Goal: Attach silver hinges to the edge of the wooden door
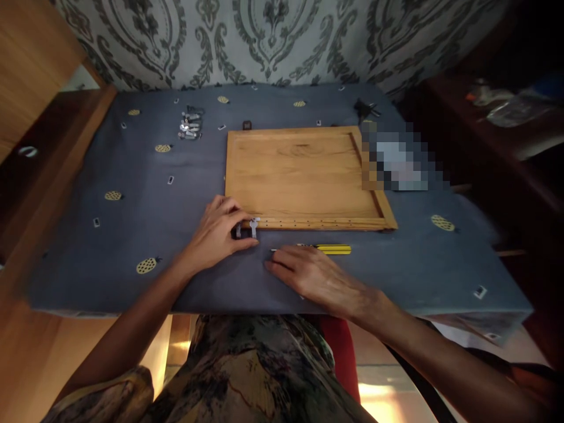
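A wooden panel (pixel 304 176) with a raised frame lies flat on a table covered by a blue-grey cloth (pixel 132 235). My left hand (pixel 218 232) is at the panel's near left corner, fingers curled on a small metal hinge (pixel 251 226) held against the drilled front edge. My right hand (pixel 308 273) rests flat on the cloth just in front of the panel. Its fingers lie over the metal shaft end of a yellow-handled screwdriver (pixel 332 249). The fingers look stretched out, with nothing gripped.
A heap of metal hardware (pixel 190 126) lies at the far left of the table. A dark metal item (pixel 365 108) sits at the back right. A blurred-out patch (pixel 399 158) lies beside the panel. Dark wooden furniture (pixel 497 135) stands to the right.
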The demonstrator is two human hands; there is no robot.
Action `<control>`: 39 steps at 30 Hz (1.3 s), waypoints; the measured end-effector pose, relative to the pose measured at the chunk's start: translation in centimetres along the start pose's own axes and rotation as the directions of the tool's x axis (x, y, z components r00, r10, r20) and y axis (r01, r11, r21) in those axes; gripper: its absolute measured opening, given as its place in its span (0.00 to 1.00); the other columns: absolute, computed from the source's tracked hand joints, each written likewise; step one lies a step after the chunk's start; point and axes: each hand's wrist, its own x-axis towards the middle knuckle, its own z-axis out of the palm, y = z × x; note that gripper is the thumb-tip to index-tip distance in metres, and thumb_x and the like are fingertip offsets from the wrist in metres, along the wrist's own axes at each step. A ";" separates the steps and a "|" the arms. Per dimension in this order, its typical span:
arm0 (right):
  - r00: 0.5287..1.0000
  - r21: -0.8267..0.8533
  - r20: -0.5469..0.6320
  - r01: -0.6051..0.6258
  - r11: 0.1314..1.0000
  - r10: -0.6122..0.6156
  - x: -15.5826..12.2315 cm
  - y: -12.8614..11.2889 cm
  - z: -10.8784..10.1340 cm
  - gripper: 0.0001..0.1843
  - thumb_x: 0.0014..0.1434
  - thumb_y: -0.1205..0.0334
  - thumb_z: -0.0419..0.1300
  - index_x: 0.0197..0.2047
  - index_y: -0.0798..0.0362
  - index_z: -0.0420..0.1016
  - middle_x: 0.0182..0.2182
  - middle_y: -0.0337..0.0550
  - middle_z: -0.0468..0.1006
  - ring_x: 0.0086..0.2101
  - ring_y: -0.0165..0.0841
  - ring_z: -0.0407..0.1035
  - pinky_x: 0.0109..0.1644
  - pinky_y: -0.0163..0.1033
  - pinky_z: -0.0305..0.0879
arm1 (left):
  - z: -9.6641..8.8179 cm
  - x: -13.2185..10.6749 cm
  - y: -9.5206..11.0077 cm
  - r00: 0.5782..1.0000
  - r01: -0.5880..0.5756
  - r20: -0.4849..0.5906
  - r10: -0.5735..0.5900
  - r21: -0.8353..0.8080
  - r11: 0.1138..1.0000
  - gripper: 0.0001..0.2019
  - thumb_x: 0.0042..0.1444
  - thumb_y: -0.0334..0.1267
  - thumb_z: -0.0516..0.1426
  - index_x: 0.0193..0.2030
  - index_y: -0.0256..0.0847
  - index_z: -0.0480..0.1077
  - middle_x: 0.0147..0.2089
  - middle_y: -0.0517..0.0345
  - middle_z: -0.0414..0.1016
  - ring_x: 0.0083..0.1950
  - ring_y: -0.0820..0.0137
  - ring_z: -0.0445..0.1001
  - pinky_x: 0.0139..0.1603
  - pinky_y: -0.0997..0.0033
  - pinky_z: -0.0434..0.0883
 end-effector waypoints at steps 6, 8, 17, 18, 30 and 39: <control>0.997 -0.012 0.083 0.005 1.000 -0.004 1.1 -0.2 -0.9 0.10 0.56 0.79 0.63 0.34 0.54 0.74 0.29 0.43 0.78 0.31 0.36 0.73 0.30 0.39 0.63 | -0.1 0.0 0.1 1.000 -0.009 0.000 0.009 -0.017 1.000 0.17 0.54 0.47 0.70 0.46 0.42 0.77 0.45 0.55 0.71 0.50 0.59 0.67 0.50 0.58 0.68; 0.996 0.052 0.089 -0.017 0.999 0.013 1.2 0.2 -1.0 0.10 0.56 0.79 0.63 0.33 0.54 0.74 0.29 0.42 0.78 0.30 0.35 0.73 0.30 0.38 0.63 | -0.1 0.0 0.2 1.000 0.002 0.005 -0.002 -0.027 1.000 0.17 0.54 0.46 0.70 0.47 0.42 0.77 0.45 0.55 0.72 0.50 0.59 0.67 0.50 0.58 0.68; 0.796 0.864 -0.041 -0.276 0.422 0.604 1.5 2.5 0.2 0.06 0.63 0.60 0.63 0.38 0.50 0.82 0.32 0.40 0.84 0.31 0.31 0.77 0.36 0.36 0.74 | 0.1 0.0 0.4 0.999 0.044 0.017 -0.044 -0.046 0.998 0.17 0.54 0.46 0.69 0.48 0.42 0.78 0.47 0.53 0.72 0.51 0.57 0.66 0.51 0.56 0.69; 0.772 0.902 -0.014 -0.265 0.342 0.635 1.9 2.7 0.5 0.06 0.61 0.59 0.64 0.38 0.50 0.82 0.32 0.40 0.84 0.31 0.31 0.78 0.36 0.37 0.75 | 0.1 -0.1 0.4 0.998 0.050 0.026 -0.048 -0.044 0.998 0.17 0.55 0.46 0.69 0.48 0.42 0.78 0.47 0.53 0.72 0.51 0.57 0.67 0.50 0.55 0.69; 0.738 0.818 -0.210 -0.226 0.529 0.641 3.9 2.8 2.4 0.07 0.65 0.64 0.62 0.42 0.46 0.83 0.35 0.42 0.84 0.35 0.34 0.78 0.41 0.43 0.76 | 0.1 -0.1 0.7 0.999 0.036 0.018 -0.035 -0.060 0.998 0.17 0.52 0.44 0.71 0.45 0.42 0.75 0.47 0.54 0.72 0.52 0.58 0.66 0.50 0.56 0.69; 0.762 0.702 -0.292 -0.239 0.671 0.578 3.9 2.3 2.7 0.10 0.67 0.68 0.61 0.45 0.48 0.83 0.33 0.42 0.82 0.34 0.33 0.78 0.37 0.40 0.77 | 0.0 -0.2 0.9 0.999 0.032 0.021 -0.030 -0.068 0.997 0.18 0.55 0.46 0.70 0.49 0.43 0.74 0.49 0.53 0.72 0.52 0.57 0.65 0.51 0.55 0.69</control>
